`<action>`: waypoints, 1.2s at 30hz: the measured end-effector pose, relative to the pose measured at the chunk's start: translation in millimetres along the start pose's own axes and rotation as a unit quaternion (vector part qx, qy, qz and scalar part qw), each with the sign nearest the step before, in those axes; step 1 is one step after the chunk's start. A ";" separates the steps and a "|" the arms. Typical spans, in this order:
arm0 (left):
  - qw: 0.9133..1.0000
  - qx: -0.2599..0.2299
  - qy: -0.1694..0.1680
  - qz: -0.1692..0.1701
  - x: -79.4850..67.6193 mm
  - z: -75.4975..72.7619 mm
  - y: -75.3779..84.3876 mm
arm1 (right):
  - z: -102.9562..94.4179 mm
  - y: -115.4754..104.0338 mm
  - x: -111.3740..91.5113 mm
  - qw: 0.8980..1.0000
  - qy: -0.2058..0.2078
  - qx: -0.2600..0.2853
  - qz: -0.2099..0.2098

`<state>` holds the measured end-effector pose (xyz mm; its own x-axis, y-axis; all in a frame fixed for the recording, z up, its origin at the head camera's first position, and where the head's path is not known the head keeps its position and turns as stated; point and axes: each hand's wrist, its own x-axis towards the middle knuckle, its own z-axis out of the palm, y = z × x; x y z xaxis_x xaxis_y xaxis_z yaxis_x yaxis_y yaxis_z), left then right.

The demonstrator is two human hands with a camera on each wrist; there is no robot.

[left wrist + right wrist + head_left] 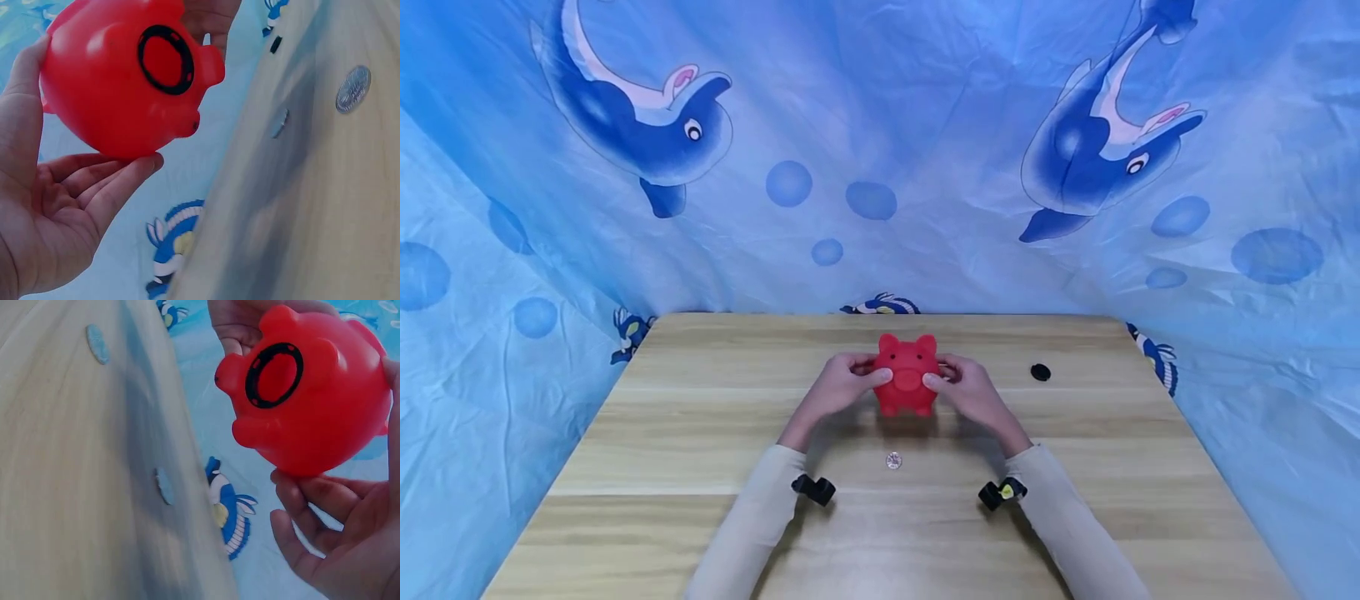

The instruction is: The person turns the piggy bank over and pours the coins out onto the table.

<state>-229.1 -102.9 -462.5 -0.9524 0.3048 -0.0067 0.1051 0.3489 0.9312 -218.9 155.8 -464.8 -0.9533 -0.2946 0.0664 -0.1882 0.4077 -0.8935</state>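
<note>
A red piggy bank (907,392) is held up over the table between both hands, its snout toward the head camera. My left hand (842,385) grips one side, thumb on the front and fingers behind. The other side is gripped by my right hand (972,392) in the same way. The bank's underside shows a round hole with a black rim (165,60) in the left wrist view. A silver coin (893,460) lies on the table in front of the bank. Another coin (164,485) shows in the right wrist view, below the bank; in the head view it is hidden.
A round black plug (1041,372) lies on the wooden table (700,467) to the right of the hands. Blue cloth with dolphins (925,167) hangs behind and beside the table. Each forearm wears a small black wrist camera (815,490).
</note>
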 end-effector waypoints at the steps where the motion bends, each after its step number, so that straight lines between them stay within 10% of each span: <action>1: 1.000 -0.003 0.000 0.005 -0.4 -0.6 0.0 | -0.4 -0.4 0.1 1.000 -0.003 0.000 -0.002; 16: 0.999 -0.010 -0.036 0.037 -4.7 -8.4 2.6 | -7.3 10.0 2.6 0.997 -0.070 0.011 -0.016; 36: 0.989 0.032 -0.062 0.128 -3.4 -11.0 -0.9 | -14.0 0.1 2.0 0.984 -0.044 -0.123 -0.122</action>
<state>-229.1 -114.0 -459.3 -0.8497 0.4964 0.1779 0.3604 0.3005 0.8830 -224.1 167.3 -458.5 -0.8503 -0.4792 0.2178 -0.4714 0.5092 -0.7200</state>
